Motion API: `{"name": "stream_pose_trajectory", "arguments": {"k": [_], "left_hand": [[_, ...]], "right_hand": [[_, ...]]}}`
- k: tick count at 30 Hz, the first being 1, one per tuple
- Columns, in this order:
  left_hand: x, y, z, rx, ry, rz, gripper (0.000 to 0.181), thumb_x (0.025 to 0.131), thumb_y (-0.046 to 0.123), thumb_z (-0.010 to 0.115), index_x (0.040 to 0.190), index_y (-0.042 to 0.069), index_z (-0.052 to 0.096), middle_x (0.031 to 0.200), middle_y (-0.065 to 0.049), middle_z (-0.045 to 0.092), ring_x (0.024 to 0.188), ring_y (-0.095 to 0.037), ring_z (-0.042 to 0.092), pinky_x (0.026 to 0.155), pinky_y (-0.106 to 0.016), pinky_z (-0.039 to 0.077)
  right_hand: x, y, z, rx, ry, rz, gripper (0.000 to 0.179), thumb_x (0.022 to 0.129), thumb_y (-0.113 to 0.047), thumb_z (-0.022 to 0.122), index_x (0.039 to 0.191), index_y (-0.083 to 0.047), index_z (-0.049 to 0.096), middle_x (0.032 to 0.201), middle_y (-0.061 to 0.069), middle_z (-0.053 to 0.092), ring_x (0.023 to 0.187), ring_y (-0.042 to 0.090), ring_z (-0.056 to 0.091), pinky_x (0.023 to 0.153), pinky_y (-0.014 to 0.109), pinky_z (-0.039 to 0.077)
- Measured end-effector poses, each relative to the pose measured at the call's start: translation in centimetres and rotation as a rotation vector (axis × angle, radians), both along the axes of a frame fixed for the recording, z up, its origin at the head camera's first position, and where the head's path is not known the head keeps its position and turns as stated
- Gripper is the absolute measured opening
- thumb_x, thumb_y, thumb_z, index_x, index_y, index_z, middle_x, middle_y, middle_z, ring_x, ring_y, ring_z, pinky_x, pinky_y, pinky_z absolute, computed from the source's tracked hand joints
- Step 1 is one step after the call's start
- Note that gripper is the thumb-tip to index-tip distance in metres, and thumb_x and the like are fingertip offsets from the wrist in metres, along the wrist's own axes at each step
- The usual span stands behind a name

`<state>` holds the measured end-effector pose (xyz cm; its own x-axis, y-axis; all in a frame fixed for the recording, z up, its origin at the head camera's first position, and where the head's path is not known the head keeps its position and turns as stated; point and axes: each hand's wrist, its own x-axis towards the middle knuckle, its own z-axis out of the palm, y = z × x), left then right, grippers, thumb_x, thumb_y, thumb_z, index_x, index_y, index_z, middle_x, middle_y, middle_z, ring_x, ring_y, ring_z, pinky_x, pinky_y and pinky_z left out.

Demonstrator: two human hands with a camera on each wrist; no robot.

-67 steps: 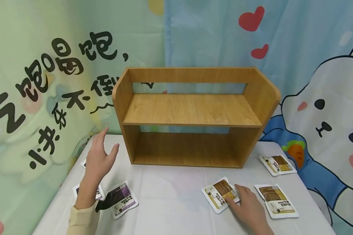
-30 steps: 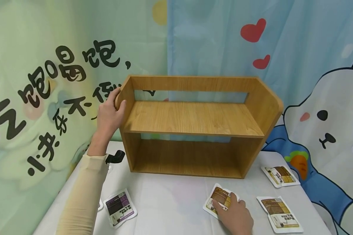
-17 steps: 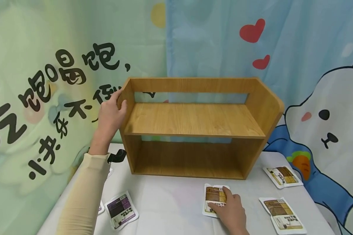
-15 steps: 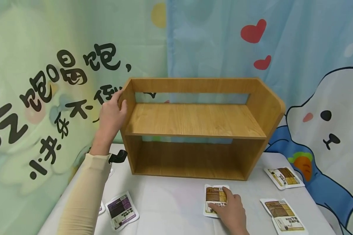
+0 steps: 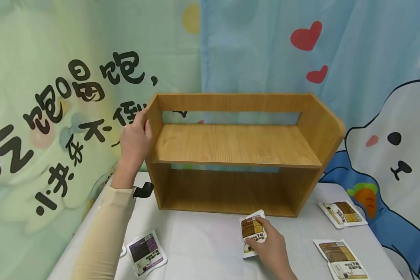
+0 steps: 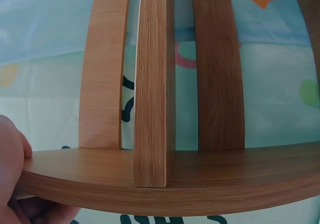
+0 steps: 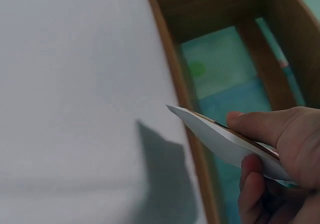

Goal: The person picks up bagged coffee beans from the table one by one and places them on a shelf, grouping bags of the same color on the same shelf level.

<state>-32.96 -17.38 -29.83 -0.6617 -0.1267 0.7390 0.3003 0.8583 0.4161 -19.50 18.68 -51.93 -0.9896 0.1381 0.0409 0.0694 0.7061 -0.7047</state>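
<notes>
My left hand (image 5: 135,140) grips the upper left side panel of a two-tier wooden shelf (image 5: 231,146). In the left wrist view, the thumb and curled fingers (image 6: 50,211) wrap the panel's edge. In front of the shelf, my right hand (image 5: 270,245) pinches a brown-and-yellow pouch (image 5: 252,232) between thumb and fingers. The right wrist view shows this pouch (image 7: 225,144) edge-on, raised off the white cloth with its shadow below. Two similar pouches lie at the right, a far one (image 5: 343,214) and a nearer one (image 5: 343,259).
A purple-and-black pouch (image 5: 147,253) lies on the white tablecloth (image 5: 199,249) at the left, with another pouch (image 5: 123,251) partly hidden behind the left sleeve (image 5: 101,233). Printed curtains (image 5: 252,46) hang close behind the shelf and along both sides.
My left hand rose from the table's left side to the shelf panel and stays there. My right hand drew its pouch leftward, turned it, and has now lifted it off the cloth.
</notes>
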Motion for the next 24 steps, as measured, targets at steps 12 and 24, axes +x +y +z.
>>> {"name": "stream_pose_trajectory", "arguments": {"k": [12, 24], "left_hand": [[0.0, 0.1, -0.6, 0.009, 0.008, 0.007, 0.036, 0.100, 0.015, 0.050, 0.135, 0.008, 0.055, 0.081, -0.023, 0.068, 0.049, -0.030, 0.055, 0.044, -0.037, 0.038], [-0.2, 0.1, -0.4, 0.015, 0.032, 0.004, 0.036, 0.099, 0.015, 0.051, 0.134, 0.008, 0.057, 0.079, -0.022, 0.068, 0.046, -0.027, 0.052, 0.044, -0.035, 0.037]], "right_hand": [[0.7, -2.8, 6.7, -0.218, 0.160, -0.004, 0.073, 0.070, -0.017, 0.088, 0.135, -0.016, 0.054, 0.119, 0.018, 0.062, 0.084, 0.025, 0.058, 0.063, 0.029, 0.048], [-1.1, -7.5, 13.6, -0.380, 0.345, 0.062, 0.072, 0.073, -0.017, 0.087, 0.136, -0.019, 0.052, 0.115, 0.010, 0.061, 0.078, 0.022, 0.061, 0.056, 0.026, 0.051]]}}
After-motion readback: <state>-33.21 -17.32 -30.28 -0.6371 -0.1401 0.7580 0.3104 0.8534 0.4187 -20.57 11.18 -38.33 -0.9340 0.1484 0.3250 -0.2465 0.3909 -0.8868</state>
